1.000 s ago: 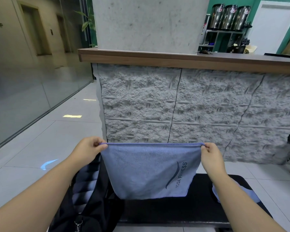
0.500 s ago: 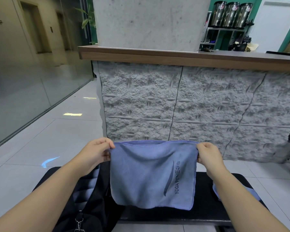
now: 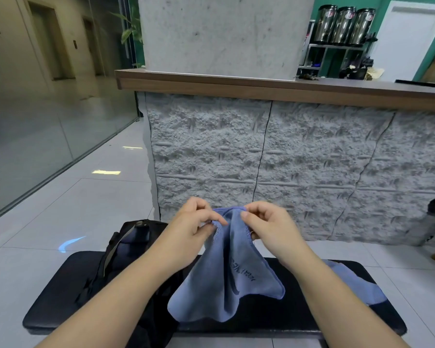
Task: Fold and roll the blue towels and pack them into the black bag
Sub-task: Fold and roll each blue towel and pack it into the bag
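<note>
Bare forearms reach forward over the black padded bench (image 3: pixel 60 292). The left hand (image 3: pixel 194 222) and right hand (image 3: pixel 269 224) sit close together, each pinching a top corner of the blue towel (image 3: pixel 226 280), which hangs bunched with dark lettering showing. The black bag (image 3: pixel 133 237) stands left; another blue towel (image 3: pixel 354 285) lies right.
</note>
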`<action>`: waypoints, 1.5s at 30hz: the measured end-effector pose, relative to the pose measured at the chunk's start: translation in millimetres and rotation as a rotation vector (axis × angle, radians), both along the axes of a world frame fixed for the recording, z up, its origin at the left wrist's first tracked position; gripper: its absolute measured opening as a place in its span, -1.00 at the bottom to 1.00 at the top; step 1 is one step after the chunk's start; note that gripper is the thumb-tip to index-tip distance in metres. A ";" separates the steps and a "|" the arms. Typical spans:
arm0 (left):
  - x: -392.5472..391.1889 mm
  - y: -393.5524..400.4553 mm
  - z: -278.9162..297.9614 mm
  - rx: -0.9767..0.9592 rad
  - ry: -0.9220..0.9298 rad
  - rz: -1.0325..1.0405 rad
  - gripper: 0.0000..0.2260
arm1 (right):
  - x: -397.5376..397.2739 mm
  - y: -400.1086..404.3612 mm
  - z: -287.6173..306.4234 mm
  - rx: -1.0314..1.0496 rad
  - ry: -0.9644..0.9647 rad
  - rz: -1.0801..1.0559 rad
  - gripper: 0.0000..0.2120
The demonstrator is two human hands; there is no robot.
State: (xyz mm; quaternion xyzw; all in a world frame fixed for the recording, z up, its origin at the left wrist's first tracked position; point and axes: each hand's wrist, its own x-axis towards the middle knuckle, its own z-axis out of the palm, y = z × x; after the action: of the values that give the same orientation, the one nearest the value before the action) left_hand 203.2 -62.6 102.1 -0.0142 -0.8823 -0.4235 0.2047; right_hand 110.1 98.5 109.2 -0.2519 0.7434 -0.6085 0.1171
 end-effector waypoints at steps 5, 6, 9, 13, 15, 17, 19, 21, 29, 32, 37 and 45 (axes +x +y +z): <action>6.9 13.1 2.0 -0.052 0.088 0.146 -0.68 | 14.6 -5.3 3.8 0.038 0.056 0.065 -0.87; 8.2 14.5 0.7 -0.004 0.097 0.179 -0.72 | 15.8 -6.2 3.3 0.035 0.059 0.065 -0.88; 11.6 16.8 -3.6 0.118 0.092 0.208 -0.81 | 19.1 -8.6 0.9 0.029 0.050 0.072 -0.89; 17.2 20.0 -4.6 0.181 0.115 0.165 -0.83 | 22.5 -10.3 -3.0 0.029 0.050 0.067 -0.82; 17.9 20.4 -6.3 0.192 0.117 0.167 -0.82 | 24.5 -11.2 -4.4 0.037 0.061 0.055 -0.83; 17.2 20.4 -9.0 0.180 0.119 0.175 -0.81 | 26.4 -12.1 -6.2 0.044 0.058 0.050 -0.85; 16.9 20.7 -10.8 0.173 0.118 0.187 -0.80 | 28.5 -12.5 -6.3 0.045 0.059 0.055 -0.83; 16.6 20.7 -11.5 0.185 0.112 0.206 -0.81 | 29.6 -12.3 -6.1 0.054 0.061 0.070 -0.82; 16.4 20.0 -11.8 0.224 0.103 0.217 -0.84 | 27.3 -9.1 -6.8 0.058 0.064 0.166 -0.92; 15.0 19.6 -13.4 0.249 0.082 0.190 -0.84 | 27.3 -7.3 -9.9 0.034 0.048 0.200 -0.88; 9.0 10.3 -24.0 0.282 0.019 0.130 -0.79 | 23.7 -5.1 -17.2 0.032 0.039 0.177 -0.93; 15.0 -6.1 -47.4 -0.187 -0.271 0.027 -0.86 | 11.8 3.4 -24.2 0.028 0.064 0.100 -0.88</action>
State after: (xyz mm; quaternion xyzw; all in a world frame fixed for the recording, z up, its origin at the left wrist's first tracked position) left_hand 218.2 -68.7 54.7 0.0359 -0.9376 -0.3345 0.0875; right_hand 121.9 101.8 85.0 -0.3064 0.7418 -0.5828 0.1270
